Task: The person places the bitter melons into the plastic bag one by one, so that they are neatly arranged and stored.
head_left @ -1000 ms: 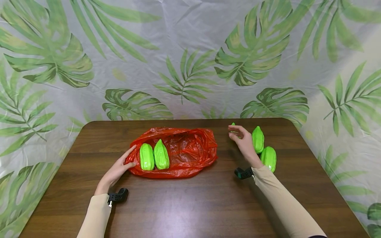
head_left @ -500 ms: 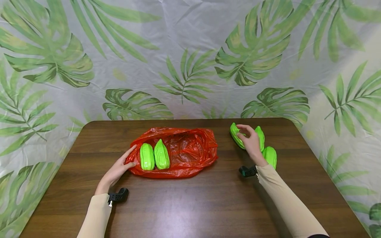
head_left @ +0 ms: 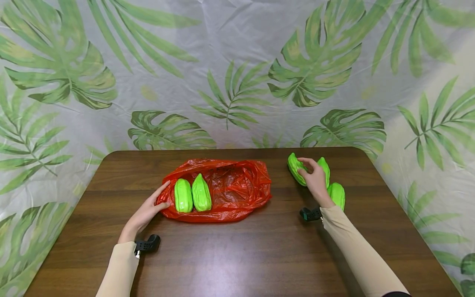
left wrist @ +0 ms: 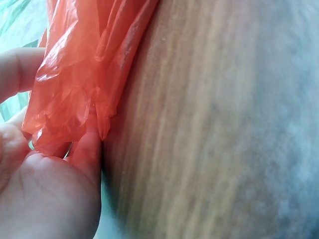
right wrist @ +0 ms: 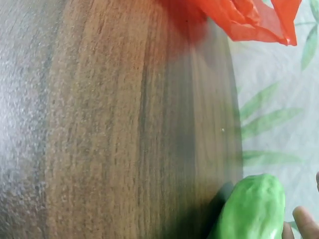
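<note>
A crumpled red plastic bag (head_left: 230,216) lies with its mouth spread wide, and two bright green, ribbed, pointed fruits (head_left: 201,194) sit at its left end. My left hand (head_left: 144,214) holds the bag's left edge; in the left wrist view its fingers go partly behind the red film. My right hand (head_left: 313,179) is over a third green fruit (head_left: 295,167) at the table's far right, with the thumb and forefinger tips at its right side. In the right wrist view, fingertips (right wrist: 303,219) show beside that fruit; most of the hand is out of frame, so its hold is unclear.
Two more green fruits lie close to the right hand: one (head_left: 324,169) just behind it, another (head_left: 337,194) beside the wrist. All this is on a brown wooden table (head_left: 230,255). A leaf-patterned cloth (head_left: 237,82) hangs behind the far edge.
The right hand has moved right and slightly down, uncovering more of the green fruit at its fingertips. That fruit has shifted very slightly right. The left hand and bag have stayed put.
</note>
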The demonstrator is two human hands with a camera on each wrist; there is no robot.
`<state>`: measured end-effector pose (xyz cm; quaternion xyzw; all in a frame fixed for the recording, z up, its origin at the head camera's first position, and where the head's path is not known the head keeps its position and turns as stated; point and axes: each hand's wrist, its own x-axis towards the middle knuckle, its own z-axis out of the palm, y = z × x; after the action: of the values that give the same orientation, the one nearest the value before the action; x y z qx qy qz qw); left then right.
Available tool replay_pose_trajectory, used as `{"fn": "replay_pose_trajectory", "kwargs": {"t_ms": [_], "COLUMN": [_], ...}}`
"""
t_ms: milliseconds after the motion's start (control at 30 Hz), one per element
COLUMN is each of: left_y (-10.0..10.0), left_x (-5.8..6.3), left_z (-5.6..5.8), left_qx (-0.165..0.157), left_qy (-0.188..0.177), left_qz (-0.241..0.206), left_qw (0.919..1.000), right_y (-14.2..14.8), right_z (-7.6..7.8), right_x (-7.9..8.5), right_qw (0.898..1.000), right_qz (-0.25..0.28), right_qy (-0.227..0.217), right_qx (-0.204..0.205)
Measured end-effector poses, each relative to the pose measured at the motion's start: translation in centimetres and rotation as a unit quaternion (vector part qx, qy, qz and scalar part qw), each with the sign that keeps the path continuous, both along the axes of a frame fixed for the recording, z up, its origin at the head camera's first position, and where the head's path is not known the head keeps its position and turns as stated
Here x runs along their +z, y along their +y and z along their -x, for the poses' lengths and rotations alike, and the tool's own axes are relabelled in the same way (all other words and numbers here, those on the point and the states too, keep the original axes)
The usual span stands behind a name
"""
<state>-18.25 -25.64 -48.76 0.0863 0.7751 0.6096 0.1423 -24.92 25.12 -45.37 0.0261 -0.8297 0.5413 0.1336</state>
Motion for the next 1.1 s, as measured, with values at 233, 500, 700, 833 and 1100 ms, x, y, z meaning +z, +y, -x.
{"fn": "replay_pose_trajectory", "kwargs": {"t_ms": [233, 500, 700, 833, 1100], "left_y": [0.04, 0.05, -0.01, -0.05, -0.06], "left_x": [0.19, 0.31, 0.01, -0.09, -0.12], "left_z": [-0.01, -0.07, 0.1, 0.11, 0.05], "left_qx": [0.002, 0.005, 0.004, 0.003, 0.004], "left_qy": [0.001, 0.002, -0.001, 0.0, -0.001], "left_qz": [0.006, 0.0, -0.003, -0.003, -0.005], "left_qw": [1.0, 1.0, 1.0, 1.0, 1.0], "right_y": [-0.12, -0.24, -0.52, -0.62, -0.57], "right_z": [0.09, 0.34, 0.46, 0.38, 0.41], "right_x": [-0.45, -0.9, -1.05, -1.02, -1.03], "right_qw": [0.999, 0.998, 0.996, 0.996, 0.995], "right_qz": [-0.039, -0.058, -0.088, -0.082, -0.075], "right_qy": [-0.014, -0.022, -0.011, -0.017, -0.067], "right_qx": [-0.006, -0.006, -0.008, 0.008, 0.029]}}
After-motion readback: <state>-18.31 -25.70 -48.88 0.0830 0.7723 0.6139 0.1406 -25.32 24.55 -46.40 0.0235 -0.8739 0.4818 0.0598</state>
